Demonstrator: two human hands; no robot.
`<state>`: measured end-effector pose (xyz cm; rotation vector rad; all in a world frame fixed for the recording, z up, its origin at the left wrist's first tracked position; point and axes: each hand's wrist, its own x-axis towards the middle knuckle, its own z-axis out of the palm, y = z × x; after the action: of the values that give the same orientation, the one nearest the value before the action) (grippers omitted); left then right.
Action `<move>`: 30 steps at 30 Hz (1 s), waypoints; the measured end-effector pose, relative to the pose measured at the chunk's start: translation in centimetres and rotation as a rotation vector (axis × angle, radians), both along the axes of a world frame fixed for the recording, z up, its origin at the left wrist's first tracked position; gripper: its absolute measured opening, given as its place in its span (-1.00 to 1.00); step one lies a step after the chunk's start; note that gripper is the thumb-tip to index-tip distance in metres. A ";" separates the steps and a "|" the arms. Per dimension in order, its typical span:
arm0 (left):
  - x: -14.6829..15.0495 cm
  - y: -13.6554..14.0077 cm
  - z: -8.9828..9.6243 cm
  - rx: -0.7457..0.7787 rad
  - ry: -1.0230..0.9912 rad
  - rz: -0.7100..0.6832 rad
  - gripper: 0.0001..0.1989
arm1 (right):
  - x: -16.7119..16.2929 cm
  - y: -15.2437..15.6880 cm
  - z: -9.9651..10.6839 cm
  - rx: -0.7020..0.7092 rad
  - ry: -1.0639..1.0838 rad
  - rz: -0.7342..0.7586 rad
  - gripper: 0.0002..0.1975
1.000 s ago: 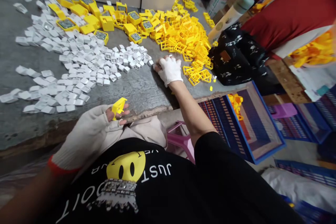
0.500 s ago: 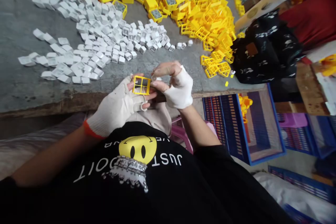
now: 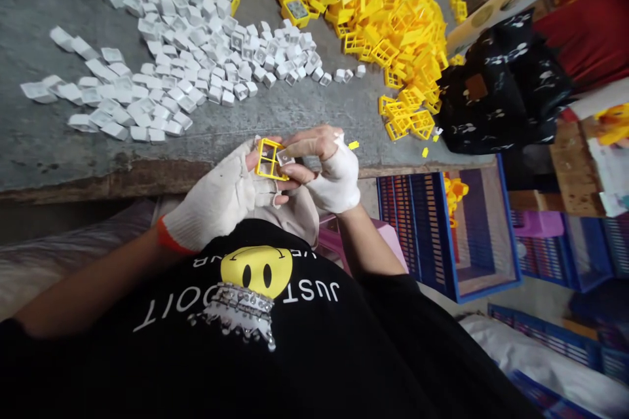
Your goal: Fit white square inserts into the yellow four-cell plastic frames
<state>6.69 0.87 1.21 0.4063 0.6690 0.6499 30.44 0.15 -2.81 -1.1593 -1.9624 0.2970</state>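
Observation:
My left hand [image 3: 230,180], in a white fingerless-tip glove with an orange cuff, is closed around a small yellow plastic frame [image 3: 268,169] with a cross of bars dividing it into openings. My right hand [image 3: 331,167], gloved in white too, pinches a small white plastic piece [image 3: 285,157] between thumb and fingers. The white piece is at the right side of the frame, overlapping it in view; whether it sits inside an opening I cannot tell. Both hands are just over the table's front edge.
Many loose white pieces [image 3: 177,59] spread over the grey table [image 3: 29,144]. Behind and to the right lies a heap of yellow frames [image 3: 393,33], some yellow boxes [image 3: 297,10] with grey contents. A black bag [image 3: 501,91] rests at the right, with blue crates [image 3: 442,236] below.
The frame has tilted and moved slightly right, and the white piece has come up against it. A small yellow piece now shows on the table beside my right hand. The view has shifted slightly.

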 end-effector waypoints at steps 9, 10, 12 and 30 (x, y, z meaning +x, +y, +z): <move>0.3 0.0 -0.6 0.053 0.014 0.042 -0.67 | -1.2 -0.3 -1.4 -0.077 0.104 -0.155 -0.84; 0.2 0.0 -0.8 0.049 0.026 0.052 -0.67 | -1.2 -0.2 -1.6 -0.073 0.099 -0.139 -0.84; -0.1 0.2 -1.1 0.030 0.043 0.079 -0.66 | -0.8 0.1 -1.5 -0.104 0.035 -0.052 -0.83; -1.8 1.7 -0.3 -0.008 0.196 0.286 -0.58 | 2.2 14.2 2.3 -0.344 -0.614 -0.426 -0.83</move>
<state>4.92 2.61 0.91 0.3727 0.9266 0.8846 32.60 14.38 -0.51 -2.0415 -2.1446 0.0480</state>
